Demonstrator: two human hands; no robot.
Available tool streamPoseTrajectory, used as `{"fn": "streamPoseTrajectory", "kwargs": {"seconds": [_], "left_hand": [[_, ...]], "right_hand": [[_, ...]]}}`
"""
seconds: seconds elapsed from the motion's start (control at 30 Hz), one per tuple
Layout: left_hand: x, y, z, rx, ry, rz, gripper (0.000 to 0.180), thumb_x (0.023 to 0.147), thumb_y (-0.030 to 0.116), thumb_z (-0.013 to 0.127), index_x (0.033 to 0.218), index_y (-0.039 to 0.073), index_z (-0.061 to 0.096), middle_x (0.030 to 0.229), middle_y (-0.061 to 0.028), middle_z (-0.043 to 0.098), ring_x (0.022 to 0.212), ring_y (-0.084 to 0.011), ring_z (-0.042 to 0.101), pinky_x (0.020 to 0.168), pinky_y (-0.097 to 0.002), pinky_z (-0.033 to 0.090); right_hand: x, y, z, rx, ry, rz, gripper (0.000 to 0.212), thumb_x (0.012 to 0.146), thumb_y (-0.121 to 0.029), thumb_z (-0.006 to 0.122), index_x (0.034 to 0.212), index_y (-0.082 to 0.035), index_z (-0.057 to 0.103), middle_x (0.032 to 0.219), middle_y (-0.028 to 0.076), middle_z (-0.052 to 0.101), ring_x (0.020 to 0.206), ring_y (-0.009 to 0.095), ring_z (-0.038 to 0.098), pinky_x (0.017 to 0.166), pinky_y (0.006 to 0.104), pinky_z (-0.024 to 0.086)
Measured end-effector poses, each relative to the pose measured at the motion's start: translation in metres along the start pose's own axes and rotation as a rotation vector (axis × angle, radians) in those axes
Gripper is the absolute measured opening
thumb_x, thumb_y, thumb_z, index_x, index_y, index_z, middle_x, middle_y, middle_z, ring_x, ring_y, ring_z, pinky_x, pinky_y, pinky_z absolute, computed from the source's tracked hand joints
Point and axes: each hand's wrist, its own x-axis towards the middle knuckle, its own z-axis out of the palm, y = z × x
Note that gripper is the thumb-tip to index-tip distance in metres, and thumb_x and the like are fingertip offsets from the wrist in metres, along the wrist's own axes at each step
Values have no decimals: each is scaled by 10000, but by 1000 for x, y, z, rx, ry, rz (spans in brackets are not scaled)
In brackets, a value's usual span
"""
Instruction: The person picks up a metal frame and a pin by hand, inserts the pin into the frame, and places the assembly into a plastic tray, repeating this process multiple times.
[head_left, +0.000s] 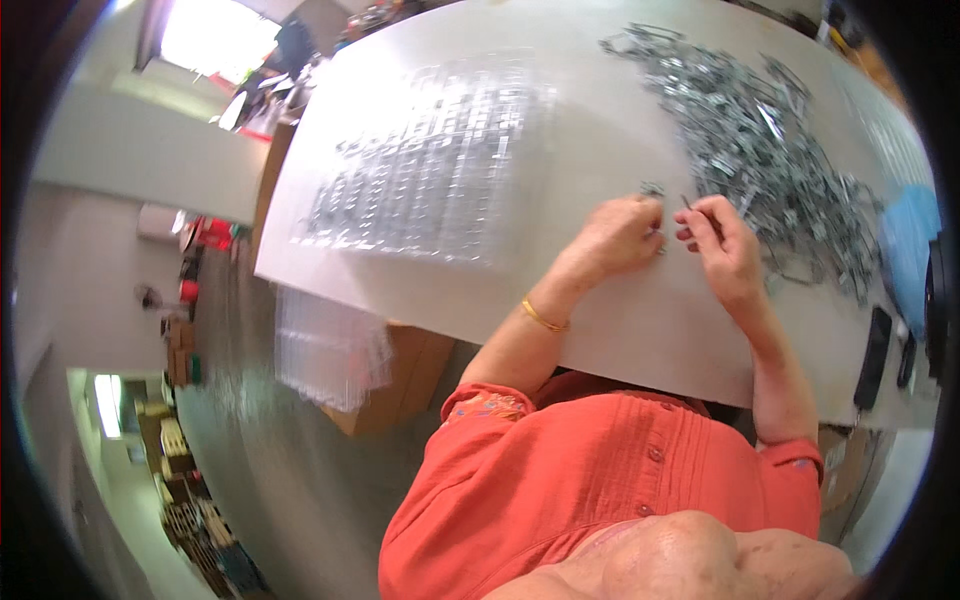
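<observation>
My left hand (622,234) is closed in a pinch over the white table, with the ends of small metal pieces (652,188) sticking out past its fingers. Close by on its right, my right hand (724,248) pinches a short, thin metal piece (686,202) between thumb and fingertips. The exact kind of these parts is too small to make out. Just beyond the right hand spreads a large heap of grey metal parts (740,130). Left of my hands lies a stack of clear plastic trays (430,160) with rows of moulded pockets.
More clear plastic trays (330,345) sit on a cardboard box (405,375) below the left edge of the white table (590,310). Toward the right edge are a blue plastic bag (908,255) and a black oblong object (873,357). Boxes (180,350) line the far wall.
</observation>
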Motion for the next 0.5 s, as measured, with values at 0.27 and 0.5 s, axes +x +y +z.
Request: {"fn": "streamPoseTrajectory", "kwargs": {"seconds": [0.27, 0.5], "left_hand": [[-10, 31, -34, 108, -31, -74, 120, 840, 131, 662, 897, 30, 629, 939, -149, 651, 935, -352, 638, 802, -443, 508], [-54, 64, -96, 157, 207, 15, 81, 839, 92, 663, 865, 40, 608, 904, -135, 617, 873, -342, 630, 752, -439, 501]], "right_hand": [[-3, -4, 4, 189, 160, -283, 131, 1049, -104, 455, 1090, -19, 544, 1051, 89, 643, 791, 115, 636, 694, 253, 517], [-9, 7, 12, 80, -6, -322, 62, 1031, -64, 491, 1062, -39, 538, 987, 64, 632, 713, 95, 608, 651, 242, 501]]}}
